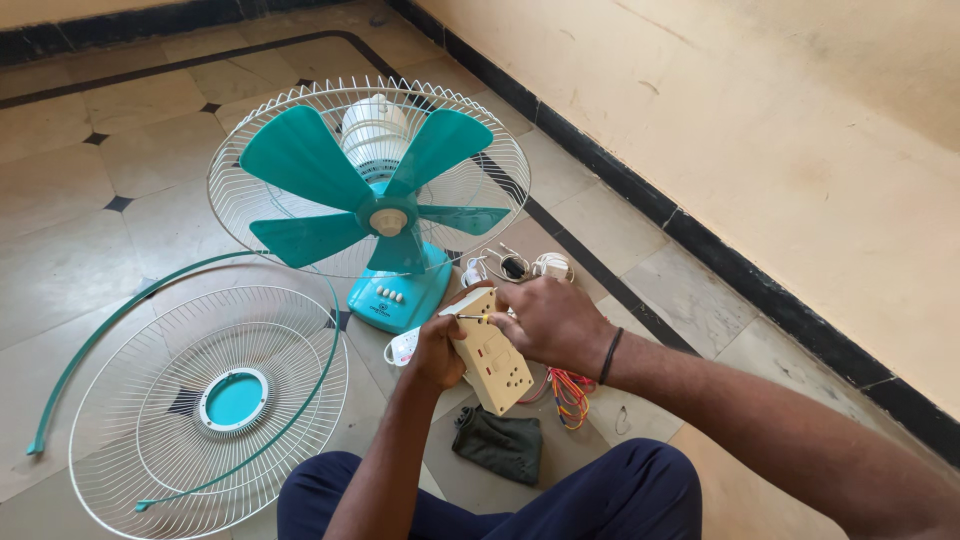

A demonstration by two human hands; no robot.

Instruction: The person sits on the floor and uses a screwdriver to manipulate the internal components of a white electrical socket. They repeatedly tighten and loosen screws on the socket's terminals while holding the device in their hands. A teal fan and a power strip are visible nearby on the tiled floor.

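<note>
L hand point(437, 352) gripping cream switch box point(489, 352), R hand point(553, 322) pinching screwdriver point(472, 317) on it, nr fan point(370, 190)

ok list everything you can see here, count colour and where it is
table fan: 1, teal blades and base, white rear grille, standing on the floor ahead
front fan grille: 1, white wire with teal centre, flat on the floor at left
rim band: 1, teal, curved, lying around the front fan grille
switch and socket box: 1, cream, held in both hands
wires: bundle, red, orange and yellow, under the right wrist
white cable and plug: 1, white, by the fan base
cloth: 1, dark green, floor by the knees
left hand: grips the box from below
right hand: on the box top, black wristband
</note>
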